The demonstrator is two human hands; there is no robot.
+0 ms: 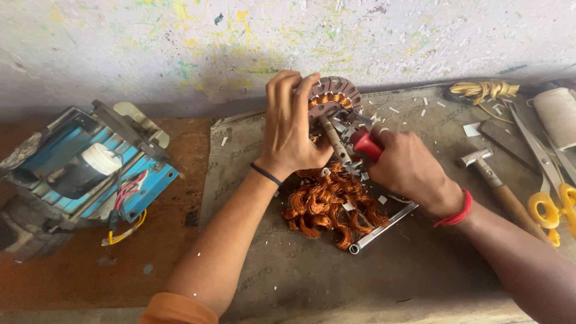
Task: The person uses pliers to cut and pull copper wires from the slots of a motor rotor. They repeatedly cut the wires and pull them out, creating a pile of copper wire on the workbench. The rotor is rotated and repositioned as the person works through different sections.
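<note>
Left hand (pixel 292 135): fingers curled over the far rim of the round slotted stator (pixel 333 102), holding it tilted on edge at the far middle of the table (pixel 420 270).
Right hand (pixel 410 170): fingers wrapped tight around a red-handled tool (pixel 365 144), its tip at the stator's shaft (pixel 335 141).
Copper wire pile (pixel 327 207): just near of both hands, on the table.
Hammer (pixel 498 186): right of the right hand.
Yellow scissors (pixel 555 198): far right.
Blue machine (pixel 90 168): left, well apart.

Round laminated stator (pixel 333 99) tilted upright on mat, copper windings showing; red-handled tool (pixel 365 144) against it.
</note>
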